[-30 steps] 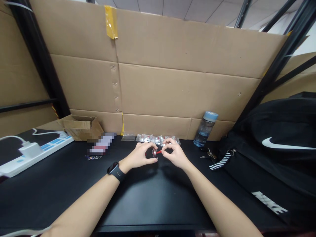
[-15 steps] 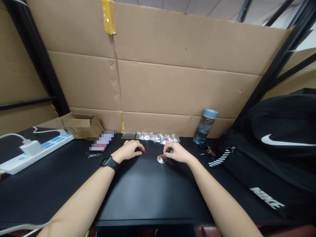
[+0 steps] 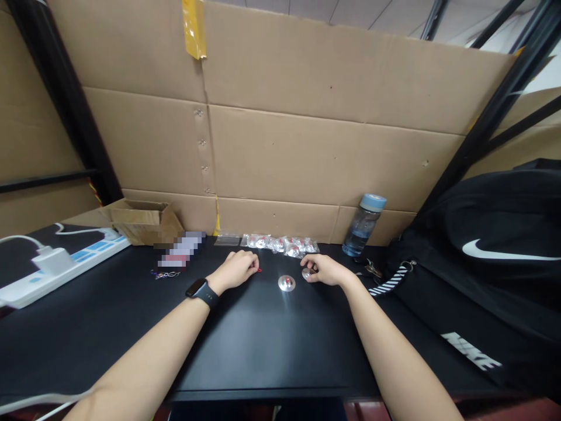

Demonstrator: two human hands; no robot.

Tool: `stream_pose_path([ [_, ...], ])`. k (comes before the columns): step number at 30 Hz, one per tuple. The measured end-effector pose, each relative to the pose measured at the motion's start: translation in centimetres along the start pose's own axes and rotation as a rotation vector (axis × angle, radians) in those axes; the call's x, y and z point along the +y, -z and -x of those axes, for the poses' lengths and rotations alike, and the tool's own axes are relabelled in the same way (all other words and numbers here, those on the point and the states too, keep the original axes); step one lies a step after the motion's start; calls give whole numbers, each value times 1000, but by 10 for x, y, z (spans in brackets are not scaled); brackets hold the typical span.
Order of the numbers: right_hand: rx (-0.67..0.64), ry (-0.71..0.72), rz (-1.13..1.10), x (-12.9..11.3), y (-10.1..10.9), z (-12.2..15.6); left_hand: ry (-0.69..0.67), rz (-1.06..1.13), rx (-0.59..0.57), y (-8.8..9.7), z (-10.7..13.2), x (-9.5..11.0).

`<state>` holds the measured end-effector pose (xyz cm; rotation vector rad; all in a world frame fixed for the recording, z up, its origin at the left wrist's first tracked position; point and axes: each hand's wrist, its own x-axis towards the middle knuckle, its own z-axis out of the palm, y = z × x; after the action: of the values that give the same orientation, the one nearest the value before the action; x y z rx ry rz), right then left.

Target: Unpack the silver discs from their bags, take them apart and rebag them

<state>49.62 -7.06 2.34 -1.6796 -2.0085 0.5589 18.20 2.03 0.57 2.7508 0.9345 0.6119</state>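
On the black table, a shiny silver disc (image 3: 284,286) with a raised, red-marked middle lies flat between my hands. To its right, my right hand (image 3: 326,271) has its thumb and fingers curled around a second small round piece (image 3: 306,273), silvery or clear, and partly covered by the fingers. My left hand (image 3: 236,271), with a black watch on the wrist, is left of the silver disc and pinches a small red piece (image 3: 259,270). Only the tip of the red piece shows, so its kind is unclear.
Several silver pieces in clear bags (image 3: 280,244) line the cardboard wall. A cardboard box (image 3: 144,225), a blurred phone-like item (image 3: 182,251) and a power strip (image 3: 87,263) are at left. A water bottle (image 3: 362,231), keys (image 3: 372,268) and black backpack (image 3: 495,286) are at right.
My right hand has let go of the red-marked silver disc and moved right, where a second round piece now shows in its fingers. My left hand has shifted slightly right.
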Motion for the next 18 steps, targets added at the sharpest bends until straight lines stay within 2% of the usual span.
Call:
stream_pose_path([
  [7,-48,-83,209,-1,3,1,-21,63,11,4,-3,10],
  [12,-120,-147,204,-4,6,2,-38,72,58,5,-4,15],
  [18,-108,-90,199,-8,7,4,-53,122,98,3,-6,22],
])
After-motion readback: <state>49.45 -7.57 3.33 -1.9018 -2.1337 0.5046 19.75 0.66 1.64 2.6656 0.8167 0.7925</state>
